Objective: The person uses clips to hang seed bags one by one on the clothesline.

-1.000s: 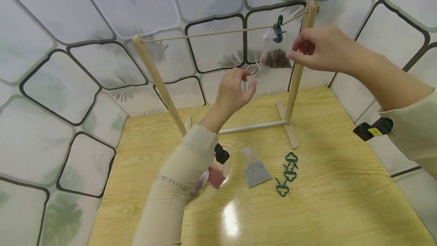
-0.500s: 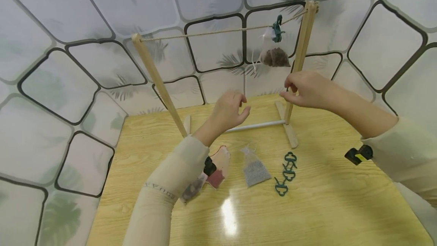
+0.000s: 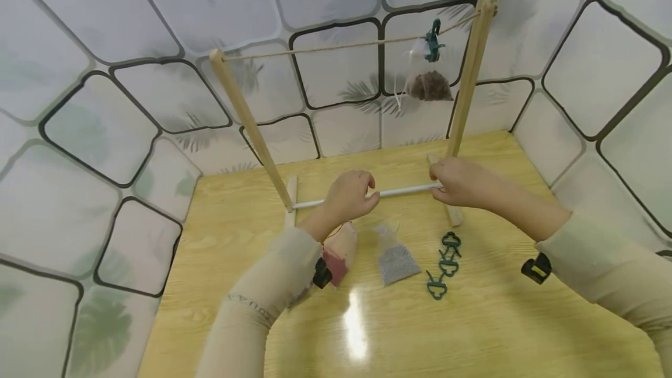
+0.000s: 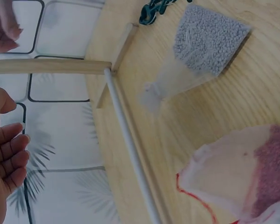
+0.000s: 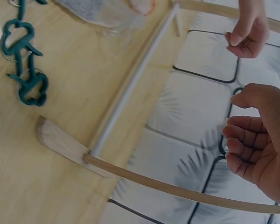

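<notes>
My left hand [image 3: 349, 197] holds nothing, its fingers loosely curled, and overlaps the white crossbar [image 3: 404, 190] in the head view. The right hand [image 3: 462, 182] is likewise relaxed, over the foot of the right post; the right wrist view shows its bent fingers [image 5: 245, 137] apart from the wood. A mesh drawstring bag of brown bits [image 3: 430, 85] hangs from the rope [image 3: 325, 48] by a dark green clip [image 3: 433, 42]. Nearest the hands on the table lie a drawstring bag of grey granules [image 3: 396, 262] and several green clips [image 3: 448, 265].
Two wooden posts, the left post [image 3: 252, 127] and right post [image 3: 472, 69], carry the rope. A bag with pink filling [image 3: 336, 264] lies beside my left sleeve, which mostly hides another bag. Patterned panels [image 3: 341, 86] stand behind the table [image 3: 472, 331].
Both hands have come down from beside the hanging bag to the level of the crossbar, still holding nothing. The bag stays clipped to the rope.
</notes>
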Demonstrator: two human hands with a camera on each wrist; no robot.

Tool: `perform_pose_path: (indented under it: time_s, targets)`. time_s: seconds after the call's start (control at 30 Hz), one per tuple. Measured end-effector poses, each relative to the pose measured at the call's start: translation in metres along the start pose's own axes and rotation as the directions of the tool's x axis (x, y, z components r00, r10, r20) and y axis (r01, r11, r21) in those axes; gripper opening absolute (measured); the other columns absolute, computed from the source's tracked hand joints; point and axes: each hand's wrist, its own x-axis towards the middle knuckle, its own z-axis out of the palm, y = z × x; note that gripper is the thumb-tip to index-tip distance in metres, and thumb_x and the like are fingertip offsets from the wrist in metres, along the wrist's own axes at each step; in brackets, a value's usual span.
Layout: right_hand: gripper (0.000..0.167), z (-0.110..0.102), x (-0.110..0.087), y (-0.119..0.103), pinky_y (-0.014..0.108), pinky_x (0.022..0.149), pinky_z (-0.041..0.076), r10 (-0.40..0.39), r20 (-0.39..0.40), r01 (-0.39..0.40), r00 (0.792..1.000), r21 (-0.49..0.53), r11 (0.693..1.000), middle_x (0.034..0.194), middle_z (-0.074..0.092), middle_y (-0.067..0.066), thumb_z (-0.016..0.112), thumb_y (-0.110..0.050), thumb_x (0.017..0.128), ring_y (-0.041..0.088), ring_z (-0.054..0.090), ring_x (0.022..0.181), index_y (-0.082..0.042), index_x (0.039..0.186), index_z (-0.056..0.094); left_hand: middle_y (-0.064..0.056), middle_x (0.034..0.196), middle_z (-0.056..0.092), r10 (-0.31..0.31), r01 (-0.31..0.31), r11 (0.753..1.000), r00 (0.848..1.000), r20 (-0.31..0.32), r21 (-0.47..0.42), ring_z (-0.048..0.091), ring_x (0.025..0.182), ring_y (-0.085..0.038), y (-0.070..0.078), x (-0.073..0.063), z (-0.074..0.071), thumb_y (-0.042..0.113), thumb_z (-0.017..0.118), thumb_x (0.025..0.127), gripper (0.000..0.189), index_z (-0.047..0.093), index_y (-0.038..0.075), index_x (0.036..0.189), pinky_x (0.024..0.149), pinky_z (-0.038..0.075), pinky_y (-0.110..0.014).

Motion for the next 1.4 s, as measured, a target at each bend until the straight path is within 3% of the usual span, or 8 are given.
perform_pose_path:
  time_s: [0.3,0.63,0.83,0.9,1.0,1.13,1.23,1.4]
  targets:
    - [0.015,0.038,-0.013,0.006,0.032,0.050,0.045,0.019,0.074,-0.018,0.997,-0.011,1.000,0.064,0.055,0.007,0.067,-0.011,0.081,0.016,0.051,0.052,0.001,0.077,0.058,-0.007,0.089,0.065,-0.064,0.073,0.994,0.991,0.115,-0.078,0.059,0.076,-0.019,0.002,-0.012,0.022,0.025,0.052,0.091,0.025,0.062,0.004,0.100,0.072,0.049,-0.032]
    - [0.020,0.085,-0.028,0.013,0.027,0.046,0.032,0.065,0.126,-0.068,0.990,0.018,0.998,0.056,0.042,0.000,0.065,-0.012,0.081,0.011,0.035,0.048,-0.004,0.069,0.051,-0.006,0.095,0.064,-0.152,0.176,0.982,0.951,0.268,-0.068,0.059,0.084,-0.020,0.001,-0.030,0.056,0.030,0.050,0.093,0.029,0.061,0.007,0.105,0.076,0.049,-0.032]
    - [0.020,0.107,-0.044,0.015,0.027,0.048,0.033,0.094,0.183,-0.100,0.979,0.021,0.995,0.057,0.043,0.000,0.065,-0.009,0.081,0.011,0.036,0.050,-0.004,0.069,0.050,-0.010,0.100,0.064,-0.173,0.235,0.959,0.928,0.331,-0.159,0.061,0.088,-0.022,0.002,-0.039,0.074,0.031,0.048,0.093,0.034,0.061,0.003,0.107,0.079,0.050,-0.033]
    - [0.019,0.113,-0.049,0.019,0.027,0.049,0.034,0.038,0.174,-0.041,0.984,0.014,0.999,0.059,0.045,0.000,0.068,-0.007,0.080,0.011,0.037,0.052,-0.005,0.070,0.051,-0.011,0.102,0.065,-0.185,0.260,0.947,0.922,0.339,-0.190,0.061,0.090,-0.023,0.003,-0.041,0.079,0.031,0.048,0.091,0.037,0.062,0.001,0.108,0.080,0.050,-0.033]
    - [0.019,0.123,-0.055,0.026,0.027,0.051,0.036,-0.165,0.121,0.168,0.979,-0.013,0.986,0.064,0.047,0.000,0.070,0.000,0.078,0.012,0.041,0.056,-0.007,0.075,0.053,-0.012,0.104,0.065,-0.210,0.305,0.922,0.911,0.356,-0.237,0.062,0.092,-0.023,0.006,-0.042,0.084,0.031,0.048,0.089,0.041,0.062,0.000,0.110,0.082,0.050,-0.033]
    - [0.025,0.132,-0.063,0.031,0.026,0.058,0.041,-0.428,0.073,0.434,0.901,-0.120,0.893,0.072,0.050,0.000,0.071,0.007,0.074,0.013,0.047,0.064,-0.009,0.082,0.054,-0.011,0.108,0.065,-0.252,0.377,0.883,0.884,0.394,-0.280,0.062,0.093,-0.022,0.010,-0.043,0.087,0.035,0.049,0.088,0.046,0.060,0.000,0.116,0.081,0.050,-0.032]
    - [0.025,0.133,-0.064,0.027,0.024,0.061,0.041,-0.472,0.159,0.496,0.867,-0.190,0.847,0.076,0.050,-0.001,0.074,0.000,0.075,0.011,0.044,0.067,-0.010,0.084,0.054,-0.012,0.111,0.064,-0.280,0.403,0.879,0.869,0.407,-0.256,0.062,0.097,-0.025,0.012,-0.045,0.088,0.038,0.050,0.089,0.049,0.059,-0.001,0.117,0.082,0.050,-0.032]
    - [0.028,0.135,-0.061,0.020,0.023,0.064,0.039,-0.457,0.324,0.549,0.828,-0.306,0.778,0.080,0.051,-0.002,0.078,-0.021,0.074,0.010,0.042,0.069,-0.013,0.088,0.055,-0.012,0.109,0.065,-0.280,0.369,0.917,0.866,0.414,-0.151,0.063,0.098,-0.027,0.011,-0.047,0.093,0.044,0.047,0.091,0.052,0.061,-0.002,0.113,0.084,0.050,-0.035]
